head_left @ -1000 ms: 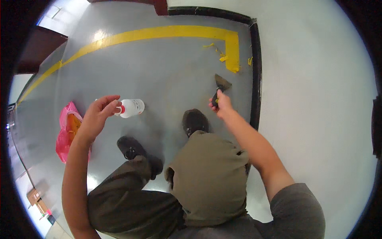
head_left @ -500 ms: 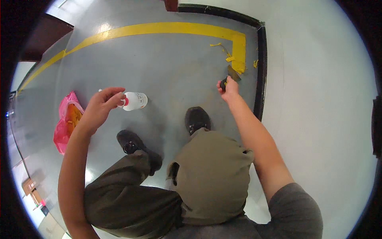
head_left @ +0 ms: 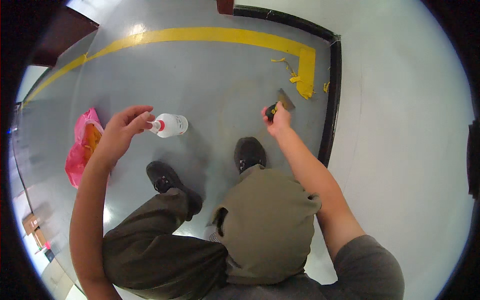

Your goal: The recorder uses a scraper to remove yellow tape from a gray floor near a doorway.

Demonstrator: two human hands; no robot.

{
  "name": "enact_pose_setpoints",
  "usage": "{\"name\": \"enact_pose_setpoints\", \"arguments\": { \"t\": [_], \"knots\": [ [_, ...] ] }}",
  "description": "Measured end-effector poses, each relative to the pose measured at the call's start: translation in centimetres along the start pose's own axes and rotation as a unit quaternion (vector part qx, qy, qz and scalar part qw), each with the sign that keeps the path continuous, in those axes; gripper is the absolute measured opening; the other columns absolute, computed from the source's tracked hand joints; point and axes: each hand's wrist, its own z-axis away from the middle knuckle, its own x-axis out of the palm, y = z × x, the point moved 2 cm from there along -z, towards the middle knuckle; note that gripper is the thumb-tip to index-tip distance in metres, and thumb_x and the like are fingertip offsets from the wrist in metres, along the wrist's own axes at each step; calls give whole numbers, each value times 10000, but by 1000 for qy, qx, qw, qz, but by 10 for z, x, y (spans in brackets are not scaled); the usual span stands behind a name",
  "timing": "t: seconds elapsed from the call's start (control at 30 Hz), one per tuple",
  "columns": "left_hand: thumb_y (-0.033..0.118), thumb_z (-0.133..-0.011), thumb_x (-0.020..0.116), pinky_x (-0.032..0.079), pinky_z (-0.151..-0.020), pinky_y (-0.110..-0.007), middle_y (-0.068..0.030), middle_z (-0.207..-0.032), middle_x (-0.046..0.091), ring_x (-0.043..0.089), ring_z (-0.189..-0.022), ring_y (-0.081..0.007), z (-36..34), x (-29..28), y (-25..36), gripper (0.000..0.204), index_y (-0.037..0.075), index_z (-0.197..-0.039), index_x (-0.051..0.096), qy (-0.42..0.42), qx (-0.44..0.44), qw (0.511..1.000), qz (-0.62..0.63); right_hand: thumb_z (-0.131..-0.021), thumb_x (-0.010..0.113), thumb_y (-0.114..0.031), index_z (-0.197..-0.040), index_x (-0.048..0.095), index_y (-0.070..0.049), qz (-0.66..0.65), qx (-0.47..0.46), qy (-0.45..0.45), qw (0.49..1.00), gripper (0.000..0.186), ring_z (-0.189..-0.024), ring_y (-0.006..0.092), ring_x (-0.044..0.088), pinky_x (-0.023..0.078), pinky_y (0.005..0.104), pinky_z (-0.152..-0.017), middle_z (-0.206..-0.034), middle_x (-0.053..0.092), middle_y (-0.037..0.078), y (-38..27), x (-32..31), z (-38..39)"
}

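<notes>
My left hand (head_left: pixel 122 130) is open, fingers loosely curved, over the top of a white spray bottle (head_left: pixel 173 125) with a red collar; whether it touches the nozzle I cannot tell. My right hand (head_left: pixel 277 120) is closed on the dark handle of a scraper (head_left: pixel 286 99), its wide blade low near the grey floor, just short of the yellow tape (head_left: pixel 306 72). Loose torn bits of tape (head_left: pixel 295 79) lie beside the strip's end.
A pink bag (head_left: pixel 76 159) holding yellow crumpled material lies at the left. My shoes (head_left: pixel 249 154) are on the floor below me. A black skirting (head_left: pixel 334 100) borders the white wall (head_left: pixel 400 125) at right. Cardboard boxes (head_left: pixel 31 224) sit at the far left.
My right hand moved the scraper forward to the tape end, then back toward me and leftward. My left hand rose slightly in view, staying by the bottle's top.
</notes>
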Motion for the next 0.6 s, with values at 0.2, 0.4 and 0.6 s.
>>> {"name": "enact_pose_setpoints", "arguments": {
  "t": [0.2,0.4,0.6],
  "knots": [
    [291,-935,504,432,-891,-313,-108,-1080,614,595,-955,-169,-2,1,1,392,1,-1197,527,16,20,999,23,-954,404,-364,-966,408,-68,24,-49,15,998,296,-558,236,576,424,284,-404,-716,558,106,-39,-5,-28],
    [282,-936,502,431,-890,-309,-105,-1077,614,586,-974,-166,-2,-2,-4,378,10,-1198,528,20,9,999,39,-938,425,-411,-923,442,-71,107,6,-36,994,340,-536,214,560,389,276,-392,-706,555,95,-47,-39,-27],
    [276,-933,503,429,-892,-307,-105,-1088,612,582,-976,-168,1,0,-2,378,9,-1200,527,19,-8,1000,9,-962,366,-382,-920,452,-57,10,-31,28,999,339,-533,230,561,412,288,-400,-706,570,109,-22,-11,-11]
  ]
}}
